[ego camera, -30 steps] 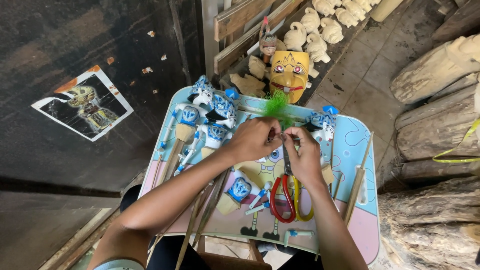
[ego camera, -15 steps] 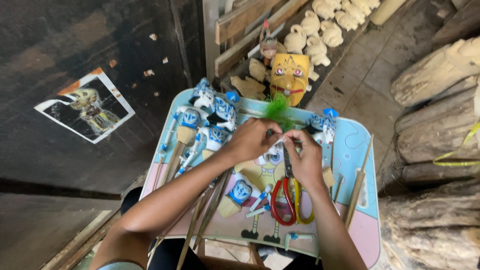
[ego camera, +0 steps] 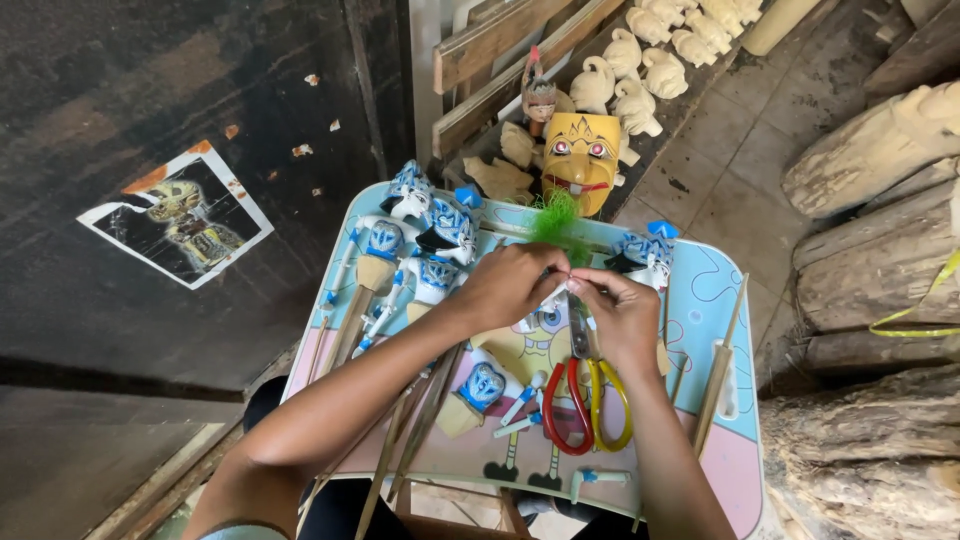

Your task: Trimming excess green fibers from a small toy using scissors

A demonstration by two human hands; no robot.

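My left hand (ego camera: 508, 283) and my right hand (ego camera: 618, 312) meet over the middle of a pale blue and pink lap table (ego camera: 700, 300). Both pinch a small piece between their fingertips, and a tuft of green fibre (ego camera: 556, 220) sticks up just beyond them. What the piece itself is stays hidden by my fingers. Scissors with red and yellow handles (ego camera: 587, 398) lie on the table right under my right hand. A blue-faced puppet head on a wooden stick (ego camera: 478, 390) rests below my left wrist.
Several more blue-and-white puppet heads on sticks (ego camera: 420, 240) crowd the table's left side, one more (ego camera: 645, 255) at the right. A yellow carved mask (ego camera: 581, 155) and unpainted wooden figures (ego camera: 640, 70) lie beyond. Logs (ego camera: 880, 260) are stacked at right; a torn picture (ego camera: 180, 212) hangs left.
Both hands stay pressed together at the green tuft with only small finger shifts. The view has drifted slightly.
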